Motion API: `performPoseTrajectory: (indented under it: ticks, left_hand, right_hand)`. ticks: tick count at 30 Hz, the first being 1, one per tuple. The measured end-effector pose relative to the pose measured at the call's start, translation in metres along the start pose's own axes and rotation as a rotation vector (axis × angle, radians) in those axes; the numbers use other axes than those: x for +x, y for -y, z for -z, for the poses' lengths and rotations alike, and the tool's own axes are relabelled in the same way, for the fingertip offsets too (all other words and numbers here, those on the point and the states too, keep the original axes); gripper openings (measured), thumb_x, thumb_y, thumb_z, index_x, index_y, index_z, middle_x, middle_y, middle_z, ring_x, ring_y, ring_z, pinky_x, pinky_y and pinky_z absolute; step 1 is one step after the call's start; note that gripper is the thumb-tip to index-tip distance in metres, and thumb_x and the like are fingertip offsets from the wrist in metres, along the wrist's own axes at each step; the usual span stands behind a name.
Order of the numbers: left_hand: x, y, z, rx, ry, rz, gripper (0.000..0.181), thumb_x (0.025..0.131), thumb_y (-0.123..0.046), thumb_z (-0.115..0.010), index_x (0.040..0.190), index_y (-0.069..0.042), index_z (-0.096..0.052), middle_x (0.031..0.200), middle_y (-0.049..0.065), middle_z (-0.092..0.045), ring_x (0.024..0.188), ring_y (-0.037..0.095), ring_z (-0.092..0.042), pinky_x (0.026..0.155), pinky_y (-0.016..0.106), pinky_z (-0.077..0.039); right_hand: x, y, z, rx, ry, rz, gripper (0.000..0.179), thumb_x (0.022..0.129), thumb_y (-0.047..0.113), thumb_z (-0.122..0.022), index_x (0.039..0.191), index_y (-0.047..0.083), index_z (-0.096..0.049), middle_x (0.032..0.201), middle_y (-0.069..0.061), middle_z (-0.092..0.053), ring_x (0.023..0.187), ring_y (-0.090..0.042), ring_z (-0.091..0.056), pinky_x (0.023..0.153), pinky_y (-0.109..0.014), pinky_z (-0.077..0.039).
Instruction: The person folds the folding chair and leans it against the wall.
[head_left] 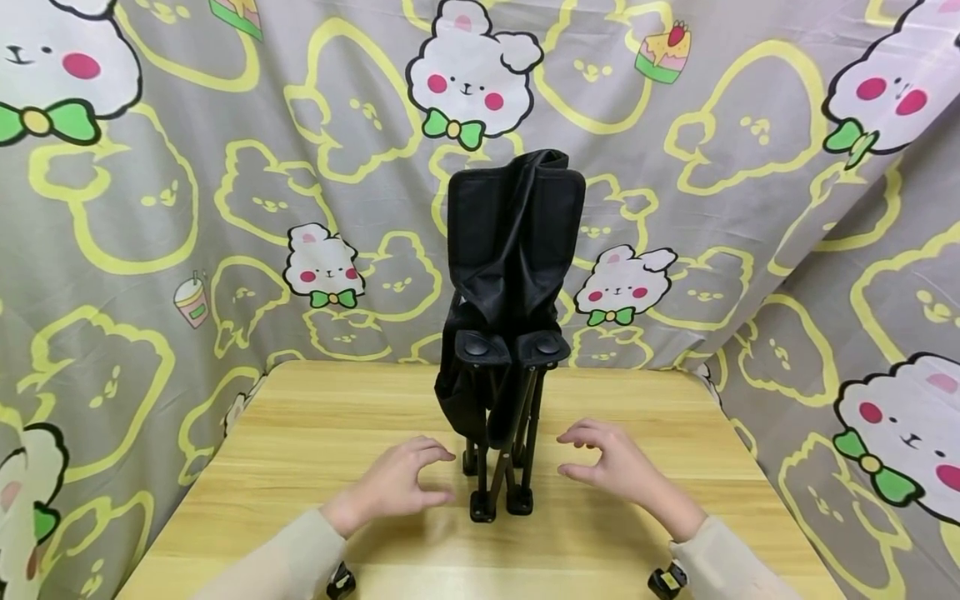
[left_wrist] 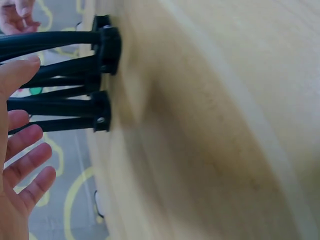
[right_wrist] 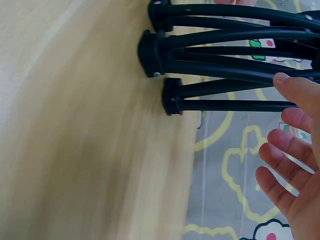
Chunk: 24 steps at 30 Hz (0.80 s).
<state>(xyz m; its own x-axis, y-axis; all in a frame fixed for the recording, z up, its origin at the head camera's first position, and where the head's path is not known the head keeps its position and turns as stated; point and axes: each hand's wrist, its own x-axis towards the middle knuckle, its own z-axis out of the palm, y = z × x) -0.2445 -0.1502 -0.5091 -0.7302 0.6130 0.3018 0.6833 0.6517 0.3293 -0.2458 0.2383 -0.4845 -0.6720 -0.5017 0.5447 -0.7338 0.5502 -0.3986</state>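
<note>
A folded black camping chair (head_left: 517,275) stands upright on the wooden table, its fabric bunched above thin dark legs. In the left wrist view the chair's legs (left_wrist: 65,107) end in black feet on the tabletop; the right wrist view shows more legs (right_wrist: 225,70) from the other side. My left hand (head_left: 401,479) is at the left of the legs, fingers and thumb spread apart, holding nothing. On the right side my right hand (head_left: 611,462) faces it in a similar pose, also holding nothing. In the head view a gap shows between each hand and the legs.
The wooden table (head_left: 300,433) lies under both hands. A grey curtain (head_left: 255,200) with rabbit prints hangs behind the table and along both sides. Small black devices sit at the left wrist (head_left: 341,581) and the right wrist (head_left: 666,581).
</note>
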Motion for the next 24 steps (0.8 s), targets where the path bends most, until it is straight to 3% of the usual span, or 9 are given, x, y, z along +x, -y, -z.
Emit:
performPoseTrajectory:
  ticks: [4,10,17,24]
  left_hand:
    - [-0.001,0.001,-0.009,0.008,0.053,-0.009,0.053,0.089,-0.041,-0.088,0.130,-0.010,-0.076,0.131,0.006,-0.076,0.122,0.027,-0.072,0.108,0.050,-0.059]
    - [-0.001,-0.001,-0.019,0.016,0.105,-0.020,0.054,0.092,-0.043,-0.085,0.132,-0.008,-0.074,0.133,0.007,-0.075,0.124,0.028,-0.071,0.109,0.049,-0.058]
    - [-0.001,-0.004,-0.029,0.011,0.166,-0.041,0.049,0.094,-0.040,-0.083,0.132,-0.011,-0.074,0.135,0.004,-0.075,0.125,0.025,-0.071,0.111,0.046,-0.058]
    - [-0.004,-0.006,-0.039,0.038,0.178,-0.061,0.052,0.093,-0.048,-0.084,0.130,-0.012,-0.076,0.135,0.006,-0.074,0.123,0.025,-0.071,0.108,0.045,-0.059]
  right_hand:
    - [-0.003,-0.001,-0.007,-0.008,0.036,0.015,0.033,0.080,0.012,-0.094,0.110,0.009,-0.080,0.105,-0.002,-0.079,0.088,-0.008,-0.068,0.072,-0.030,-0.061]
    - [-0.010,-0.002,-0.015,-0.012,0.126,-0.034,0.033,0.082,0.017,-0.092,0.112,0.010,-0.080,0.109,-0.001,-0.079,0.090,-0.014,-0.070,0.077,-0.034,-0.062]
    - [-0.014,-0.002,-0.026,-0.018,0.168,-0.033,0.033,0.081,0.016,-0.091,0.111,0.007,-0.080,0.108,-0.002,-0.078,0.090,-0.018,-0.072,0.079,-0.032,-0.062]
    - [-0.020,0.000,-0.037,-0.011,0.239,-0.067,0.034,0.083,0.018,-0.091,0.113,0.007,-0.080,0.110,-0.002,-0.079,0.095,-0.019,-0.073,0.084,-0.035,-0.064]
